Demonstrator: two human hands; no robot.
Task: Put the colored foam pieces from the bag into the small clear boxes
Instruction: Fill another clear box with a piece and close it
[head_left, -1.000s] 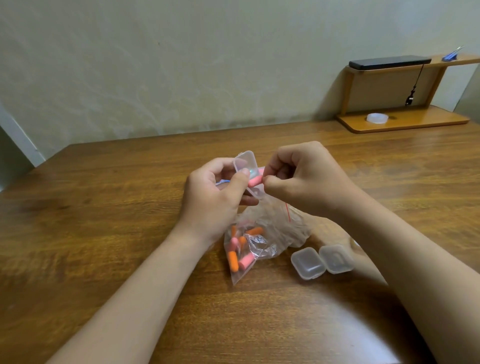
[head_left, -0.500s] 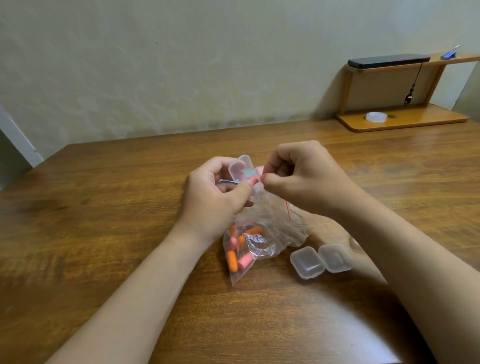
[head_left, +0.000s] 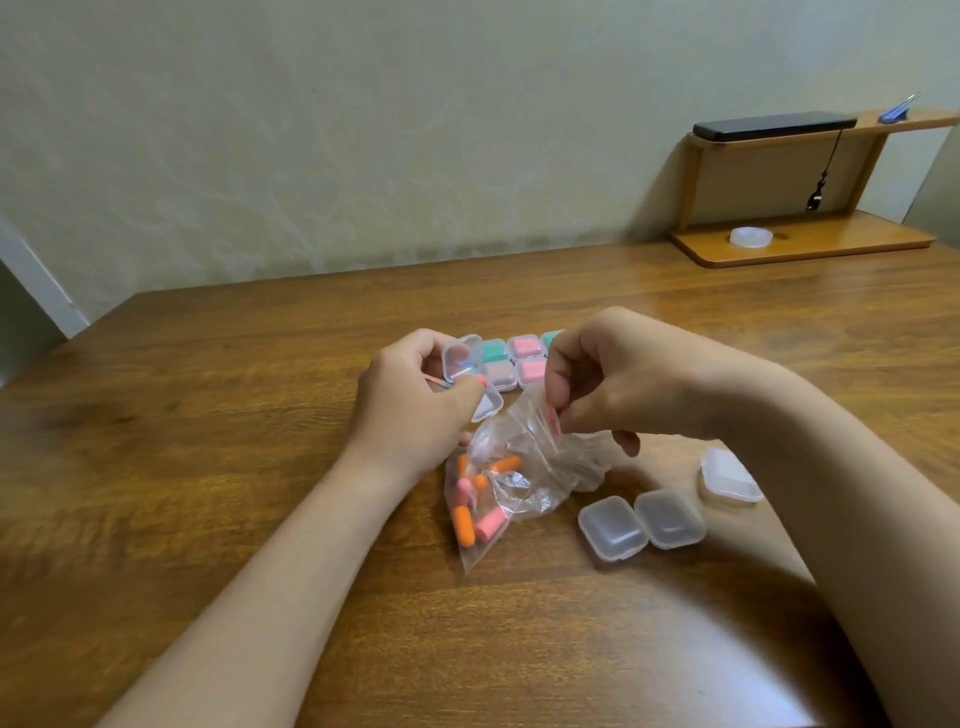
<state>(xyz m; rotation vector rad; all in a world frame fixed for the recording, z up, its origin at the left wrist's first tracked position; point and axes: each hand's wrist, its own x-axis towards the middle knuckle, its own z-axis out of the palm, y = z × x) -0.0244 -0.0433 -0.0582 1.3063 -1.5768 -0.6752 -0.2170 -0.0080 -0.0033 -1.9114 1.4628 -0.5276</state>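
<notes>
1. Head view: the left hand (head_left: 415, 400) has its fingers curled round a little box (head_left: 460, 359). The thumb is in front, the other fingers are behind, and the lid stands open
2. The right hand (head_left: 618, 384) pinches the top edge of the bag (head_left: 524, 467) with thumb and first finger, by the red strip. Its other fingers hang loosely curled
3. What changed: a moment ago the right fingertips were right up against the little box, pushing a pink piece at it. Now they have left the box and gone down to the bag, just beside and below the left fingers
4. What I think it means: that piece is done with, and the right hand is going for the next one. A bit of pink shows at the left thumb tip, but I cannot tell if a piece sits inside the box
5. The foam pieces (head_left: 464, 522), orange and pink, lie at the bottom of the bag, well below the pinching fingers. So there is more to do
6. The full boxes (head_left: 522, 358) sit just behind the fingers, between the two hands. They show now that the hands have moved apart
7. Three empty boxes (head_left: 613, 527), lids shut, wait on the table (head_left: 208, 467), near the right arm and below its fingers
</notes>
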